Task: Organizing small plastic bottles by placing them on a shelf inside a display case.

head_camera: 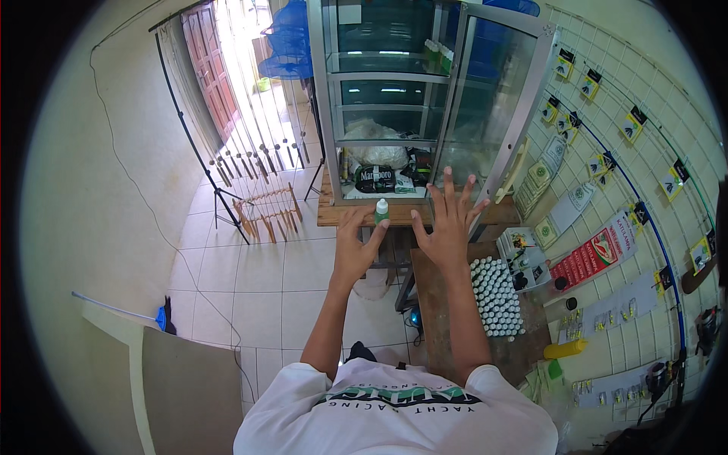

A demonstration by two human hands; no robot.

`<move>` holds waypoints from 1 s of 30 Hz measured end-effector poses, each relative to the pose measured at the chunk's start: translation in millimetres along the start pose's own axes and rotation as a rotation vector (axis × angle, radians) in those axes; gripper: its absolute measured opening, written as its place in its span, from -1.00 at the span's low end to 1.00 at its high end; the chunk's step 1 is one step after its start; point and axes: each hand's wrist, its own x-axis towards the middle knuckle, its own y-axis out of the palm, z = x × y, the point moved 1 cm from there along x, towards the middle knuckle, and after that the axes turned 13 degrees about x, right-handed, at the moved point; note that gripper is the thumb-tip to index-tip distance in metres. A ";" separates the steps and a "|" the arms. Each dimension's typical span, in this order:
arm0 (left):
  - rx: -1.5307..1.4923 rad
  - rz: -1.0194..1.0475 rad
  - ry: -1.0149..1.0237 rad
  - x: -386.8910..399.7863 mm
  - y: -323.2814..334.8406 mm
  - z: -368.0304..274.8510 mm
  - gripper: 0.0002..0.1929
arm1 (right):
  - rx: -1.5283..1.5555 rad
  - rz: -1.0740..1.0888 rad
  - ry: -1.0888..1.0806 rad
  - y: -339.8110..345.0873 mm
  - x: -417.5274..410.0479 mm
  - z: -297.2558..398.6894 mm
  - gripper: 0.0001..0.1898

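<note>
Between the thumb and fingers of my left hand (358, 244) is a small green dropper bottle (381, 211) with a white cap, upright at the front of the glass cabinet (384, 78). My right hand (446, 230) is raised with its fingers spread, in front of the cabinet's sliding glass door, holding nothing. Whether its fingertips touch the glass I cannot tell. Behind the bottle, on the cabinet's lowest level, lie a black-and-white packet (375, 180) and a clear plastic bag (376, 149). Similar green bottles (438, 55) stand on an upper shelf.
Many white-capped bottles (496, 297) stand in a block on the wooden table (443, 318) at right, beside a white box (520, 250). A wire grid with hanging packets covers the right wall. Fishing rods and a black stand (193, 153) are at left. A cable crosses the tiled floor.
</note>
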 end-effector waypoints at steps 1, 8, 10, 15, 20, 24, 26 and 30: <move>0.007 0.004 0.009 -0.4 1.0 -1.5 -0.69 | -0.030 0.025 0.015 -1.9 -0.3 -0.5 -0.46; 0.044 0.064 -0.013 -6.5 4.9 -6.3 -0.69 | 0.004 -0.017 -0.004 -13.0 -5.4 -4.7 -0.51; 0.046 0.049 -0.027 -9.5 5.0 -6.8 -0.69 | 0.057 -0.053 0.000 -13.3 -6.7 -3.7 -0.55; 0.057 0.053 -0.019 0.1 8.6 0.1 -0.69 | 0.033 -0.087 -0.024 -1.6 -1.5 4.0 -0.64; 0.005 0.039 -0.039 21.8 15.0 15.1 -0.65 | 0.142 -0.153 -0.070 17.7 13.1 7.2 -0.71; -0.023 -0.010 -0.023 52.8 23.6 27.6 -0.64 | 0.461 -0.022 -0.049 41.7 44.2 -5.9 -0.75; 0.035 -0.015 0.010 69.9 27.7 35.3 -0.61 | 0.602 0.015 -0.002 53.9 58.9 -13.3 -0.77; 0.026 0.004 0.020 109.5 36.6 50.0 -0.64 | 0.726 0.059 0.014 76.0 92.8 -27.9 -0.76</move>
